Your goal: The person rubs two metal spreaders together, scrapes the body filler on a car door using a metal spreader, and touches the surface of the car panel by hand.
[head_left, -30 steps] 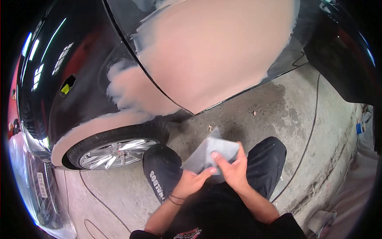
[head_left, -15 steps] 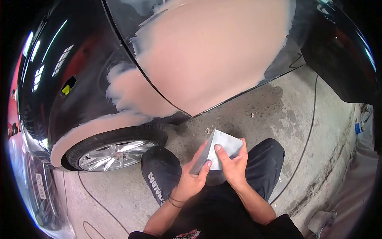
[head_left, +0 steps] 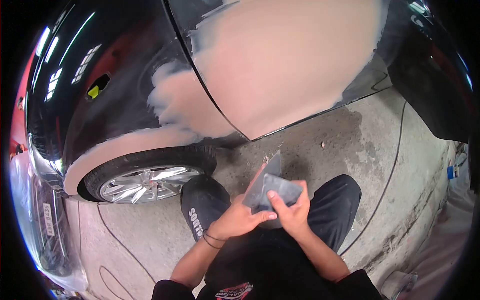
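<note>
My left hand (head_left: pixel 239 218) is closed around the lower edge of a thin, stiff grey sheet (head_left: pixel 266 176) that looks like sandpaper, its pointed corner upward. Pinched in my right hand (head_left: pixel 294 212), thumb on top, is a darker grey face of sandpaper (head_left: pixel 284 189). It overlaps the left part; I cannot tell whether this is one folded sheet or two pieces. Both hands are close together above my lap, between my knees. Beyond them stands a black car whose door panel (head_left: pixel 290 60) is covered with smooth pinkish-beige body filler.
The filler continues over the wheel arch, above a tyre with a silver rim (head_left: pixel 150 185). A cable (head_left: pixel 382 195) runs along the concrete floor on the right. Plastic sheeting (head_left: pixel 445 220) and a tub (head_left: pixel 399 285) lie at the right edge. A licence plate (head_left: pixel 48 220) shows at far left.
The sandpaper has turned in my hands: its broad pale face has given way to a darker one. My left hand has shifted lower. The view has moved slightly.
</note>
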The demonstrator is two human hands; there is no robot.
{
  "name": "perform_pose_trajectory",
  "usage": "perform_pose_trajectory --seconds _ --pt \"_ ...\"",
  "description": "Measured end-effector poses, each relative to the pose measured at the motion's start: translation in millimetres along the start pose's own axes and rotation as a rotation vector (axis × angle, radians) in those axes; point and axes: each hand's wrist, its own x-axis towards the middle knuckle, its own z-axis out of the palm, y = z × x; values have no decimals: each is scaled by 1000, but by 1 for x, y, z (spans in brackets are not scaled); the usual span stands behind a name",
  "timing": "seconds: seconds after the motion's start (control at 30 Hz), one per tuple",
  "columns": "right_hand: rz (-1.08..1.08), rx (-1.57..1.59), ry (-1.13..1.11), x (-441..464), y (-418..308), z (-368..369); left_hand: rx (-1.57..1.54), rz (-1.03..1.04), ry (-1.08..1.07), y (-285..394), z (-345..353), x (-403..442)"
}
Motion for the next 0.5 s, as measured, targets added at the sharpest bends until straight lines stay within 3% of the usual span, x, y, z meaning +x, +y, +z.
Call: perform_pose_trajectory --seconds 0.03,0.13,0.2,0.4,0.5 --pt "-2 -23 -31 -5 -2 3 20 56 32 3 1 0" --pt "-3 -108 -176 -7 -9 3 -79 -98 -72 -12 -5 -10" --pt "-53 -171 -282 0 -19 -2 -66 -71 -98 -18 -5 -18" --pt "366 335 -266 4 -13 1 -637 -213 -132 -33 -30 -41" --pt "415 415 -273 -6 -8 8 -580 -294 -72 -34 -34 -43"
